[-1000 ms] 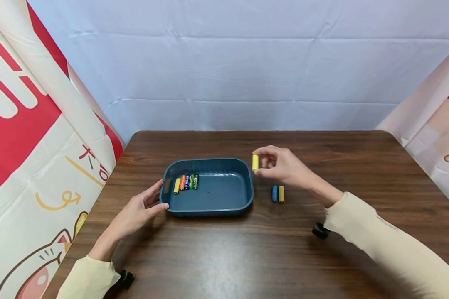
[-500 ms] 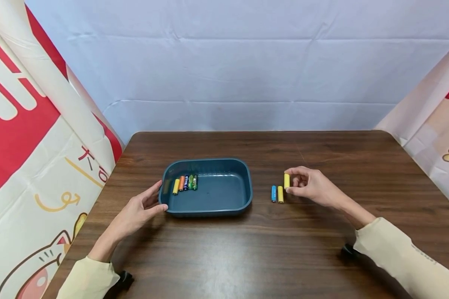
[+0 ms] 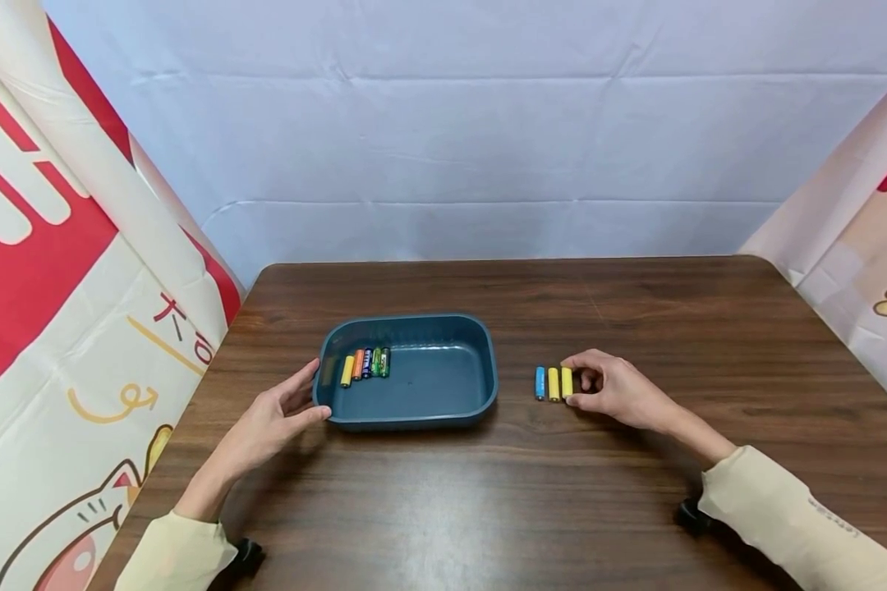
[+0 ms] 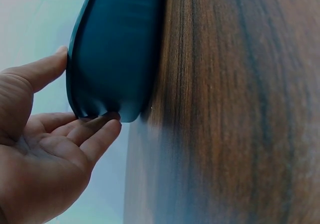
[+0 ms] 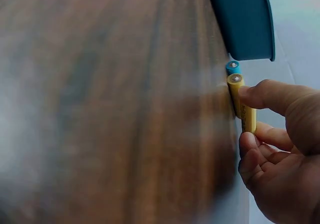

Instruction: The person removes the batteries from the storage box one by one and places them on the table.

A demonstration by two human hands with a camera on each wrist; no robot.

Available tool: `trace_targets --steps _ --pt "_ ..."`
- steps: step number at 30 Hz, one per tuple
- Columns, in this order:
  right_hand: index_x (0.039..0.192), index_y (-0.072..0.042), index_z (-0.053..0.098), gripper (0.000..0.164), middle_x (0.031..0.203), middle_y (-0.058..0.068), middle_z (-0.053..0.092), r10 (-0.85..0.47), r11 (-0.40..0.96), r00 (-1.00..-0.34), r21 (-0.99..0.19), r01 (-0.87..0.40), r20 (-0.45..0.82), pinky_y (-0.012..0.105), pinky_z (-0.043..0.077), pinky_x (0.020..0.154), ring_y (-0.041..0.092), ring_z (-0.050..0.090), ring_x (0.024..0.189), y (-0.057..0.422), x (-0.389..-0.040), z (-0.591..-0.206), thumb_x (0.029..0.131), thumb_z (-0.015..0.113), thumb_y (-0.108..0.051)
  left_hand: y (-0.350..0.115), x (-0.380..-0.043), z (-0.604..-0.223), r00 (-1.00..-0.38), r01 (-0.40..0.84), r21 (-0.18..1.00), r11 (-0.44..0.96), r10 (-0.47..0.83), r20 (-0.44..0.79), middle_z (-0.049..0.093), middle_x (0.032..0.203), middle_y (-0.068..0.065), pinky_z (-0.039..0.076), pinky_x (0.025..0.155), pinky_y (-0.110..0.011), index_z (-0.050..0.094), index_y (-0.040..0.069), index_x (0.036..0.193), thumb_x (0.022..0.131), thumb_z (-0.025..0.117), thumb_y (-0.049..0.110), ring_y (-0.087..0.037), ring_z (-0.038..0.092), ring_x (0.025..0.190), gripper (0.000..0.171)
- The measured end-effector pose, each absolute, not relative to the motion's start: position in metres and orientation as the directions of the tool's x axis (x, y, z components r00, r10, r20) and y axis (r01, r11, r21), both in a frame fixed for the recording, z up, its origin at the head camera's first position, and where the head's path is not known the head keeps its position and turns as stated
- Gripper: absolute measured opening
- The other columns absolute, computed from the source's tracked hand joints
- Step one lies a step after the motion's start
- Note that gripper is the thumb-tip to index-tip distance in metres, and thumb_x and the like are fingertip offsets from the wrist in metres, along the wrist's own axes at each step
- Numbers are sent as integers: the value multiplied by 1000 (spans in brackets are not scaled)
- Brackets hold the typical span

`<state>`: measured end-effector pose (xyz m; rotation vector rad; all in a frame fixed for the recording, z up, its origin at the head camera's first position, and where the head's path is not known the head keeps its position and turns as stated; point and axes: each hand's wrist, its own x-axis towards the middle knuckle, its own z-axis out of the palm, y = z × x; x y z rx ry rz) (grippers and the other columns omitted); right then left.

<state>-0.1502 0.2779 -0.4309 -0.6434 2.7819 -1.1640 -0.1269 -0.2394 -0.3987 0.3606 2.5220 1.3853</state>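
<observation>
My right hand (image 3: 612, 389) pinches a yellow battery (image 3: 567, 382) between thumb and fingertips, low over the table. Beside it, to the left, lie another yellow battery (image 3: 554, 384) and a blue battery (image 3: 540, 383), all three roughly parallel. The right wrist view shows the thumb on the near end of the held battery (image 5: 248, 119). My left hand (image 3: 269, 419) grips the left end of a dark blue-green plastic tray (image 3: 429, 382), thumb at its front corner and fingers along its side. Inside the tray, at its left, several batteries stand in a row: yellow (image 3: 347, 372), orange (image 3: 358, 364), dark blue and green.
Everything rests on a brown wood-grain table (image 3: 443, 492). A pale cloth backdrop (image 3: 443, 148) rises behind the table's far edge, and a printed cloth (image 3: 59, 328) hangs at the left.
My right hand has carried the yellow battery from beside the tray's right rim to the right, then down next to the other two batteries. The left hand stays at the tray.
</observation>
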Motion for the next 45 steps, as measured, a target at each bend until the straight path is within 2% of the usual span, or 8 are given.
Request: trace_targets --steps 9,21,45 --pt "127 3 66 46 107 6 62 -421 650 -892 -631 -423 164 25 48 63 15 54 83 277 -148 -435 84 83 1 -240 -126 -399 -942 100 849 519 325 -87 35 162 -24 50 103 -49 26 8 164 100 72 24 -43 51 137 81" --pt "127 4 66 47 107 9 62 -437 666 -878 -585 -463 198 26 48 63 17 54 84 274 -148 -437 84 84 -1 -240 -126 -399 -940 102 849 518 330 -89 34 162 -26 49 103 -49 25 7 164 100 71 22 -45 49 138 80" --pt "132 4 64 53 109 9 62 -390 661 -915 -661 -356 103 26 48 68 19 55 89 278 -145 -431 85 86 -8 -240 -127 -401 -941 95 857 506 326 -88 37 161 -25 50 103 -48 26 8 164 99 72 25 -43 50 137 81"
